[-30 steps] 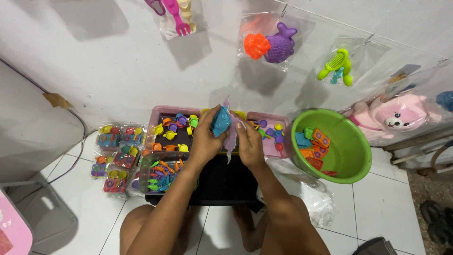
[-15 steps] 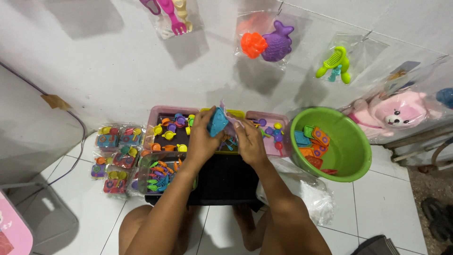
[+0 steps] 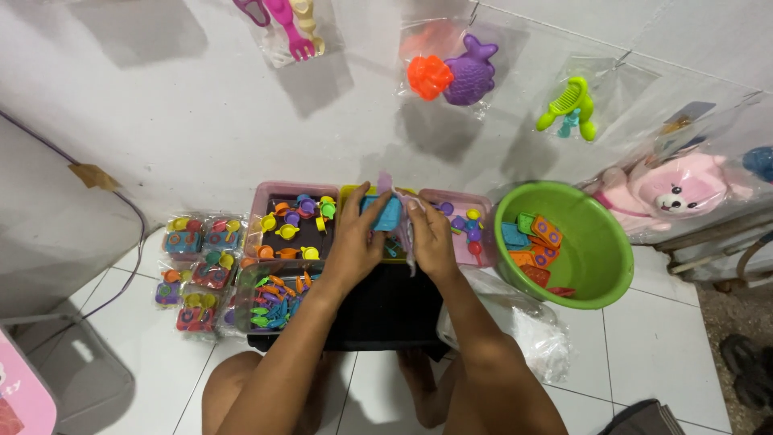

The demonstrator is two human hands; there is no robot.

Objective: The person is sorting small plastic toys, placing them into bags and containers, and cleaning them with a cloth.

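Above toy trays (image 3: 291,193) — both hands (image 3: 394,234) gripping blue toy (image 3: 381,214) in clear bag.

bare left hand (image 3: 354,242) and right hand (image 3: 431,238), forearms uncovered, no sleeves or jewellery; bare knees below.

The blue toy piece (image 3: 381,214) now lies flatter and lower between the left hand (image 3: 354,242) and the right hand (image 3: 431,238), no longer lifted upright, and the clear bag (image 3: 396,221) is drawn closer around it.
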